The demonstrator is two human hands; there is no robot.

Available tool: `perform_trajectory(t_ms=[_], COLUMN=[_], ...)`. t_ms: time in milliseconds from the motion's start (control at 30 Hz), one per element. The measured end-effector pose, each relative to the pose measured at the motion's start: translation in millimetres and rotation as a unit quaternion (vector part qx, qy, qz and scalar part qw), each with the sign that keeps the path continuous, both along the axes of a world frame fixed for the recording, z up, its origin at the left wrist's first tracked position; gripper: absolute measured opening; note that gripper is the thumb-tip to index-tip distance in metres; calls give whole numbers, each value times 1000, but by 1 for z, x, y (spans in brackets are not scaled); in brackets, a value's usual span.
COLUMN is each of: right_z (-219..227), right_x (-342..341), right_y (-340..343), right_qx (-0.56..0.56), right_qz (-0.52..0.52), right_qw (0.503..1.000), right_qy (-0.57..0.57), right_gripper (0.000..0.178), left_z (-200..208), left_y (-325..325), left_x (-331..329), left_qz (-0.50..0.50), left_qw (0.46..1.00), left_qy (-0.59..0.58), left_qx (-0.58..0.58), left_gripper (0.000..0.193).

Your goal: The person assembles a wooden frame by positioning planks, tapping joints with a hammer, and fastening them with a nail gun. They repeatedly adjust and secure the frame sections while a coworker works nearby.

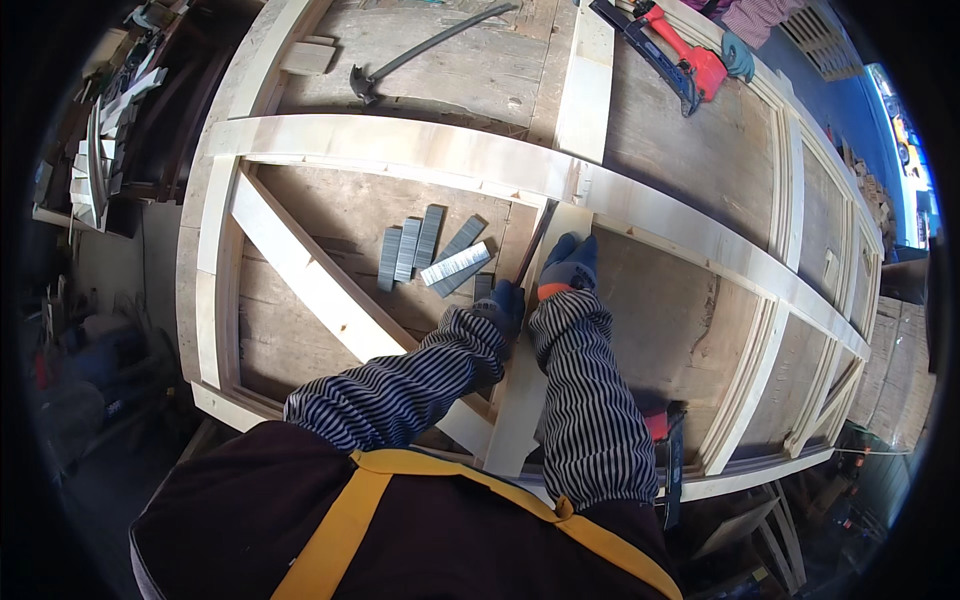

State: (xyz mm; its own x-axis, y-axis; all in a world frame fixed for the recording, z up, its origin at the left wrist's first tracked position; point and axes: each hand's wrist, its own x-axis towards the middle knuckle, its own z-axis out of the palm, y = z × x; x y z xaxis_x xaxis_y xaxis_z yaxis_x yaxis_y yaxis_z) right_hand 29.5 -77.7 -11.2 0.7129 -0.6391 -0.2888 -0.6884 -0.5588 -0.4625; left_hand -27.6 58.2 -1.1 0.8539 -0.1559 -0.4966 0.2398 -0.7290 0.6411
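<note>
A pale wooden board [520, 410] runs lengthwise between my arms, inside a timber frame [400, 138]. My left hand [507, 306], in a dark blue glove, is closed at the board's left edge; its fingertips are partly hidden. My right hand [570, 266], in a blue glove with an orange cuff, lies on the board near its far end, fingers stretched forward. Left of my hands, several grey staple strips [427, 236] lie on the plywood inside the frame, one with a bright, shiny face [455, 263]. A diagonal brace [310, 265] crosses that bay.
A claw hammer [430, 48] lies in the far bay. At the far right, another person's gloved hand [738, 57] is at a red and black nail gun [690, 65]. A second red and black tool [672, 450] is beside my right forearm. Wood scraps [95, 165] are piled at left.
</note>
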Motion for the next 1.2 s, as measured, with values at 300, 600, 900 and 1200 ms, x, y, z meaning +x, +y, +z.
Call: perform_trajectory(t_ms=[300,600,900,1200], right_z=[0,-18,-24,-9], right_x=[-19,-14,2,-5], right_y=[1,-7,-10,-5], right_qx=[7,-38,-11,16], right_qz=[-2,1,-5,0], right_qw=[999,998,998,1000], right_qy=[-45,-44,-56,-6], right_gripper=[56,63,58,66], left_z=[-20,-45,14,-9], left_y=[22,23,9,-6], left_x=[9,3,11,-5], left_qz=[-126,-119,66,48], left_qw=[990,988,984,998], left_qy=[-46,-87,110,-30], left_qx=[33,-34,-121,-1], left_gripper=[27,31,57,42])
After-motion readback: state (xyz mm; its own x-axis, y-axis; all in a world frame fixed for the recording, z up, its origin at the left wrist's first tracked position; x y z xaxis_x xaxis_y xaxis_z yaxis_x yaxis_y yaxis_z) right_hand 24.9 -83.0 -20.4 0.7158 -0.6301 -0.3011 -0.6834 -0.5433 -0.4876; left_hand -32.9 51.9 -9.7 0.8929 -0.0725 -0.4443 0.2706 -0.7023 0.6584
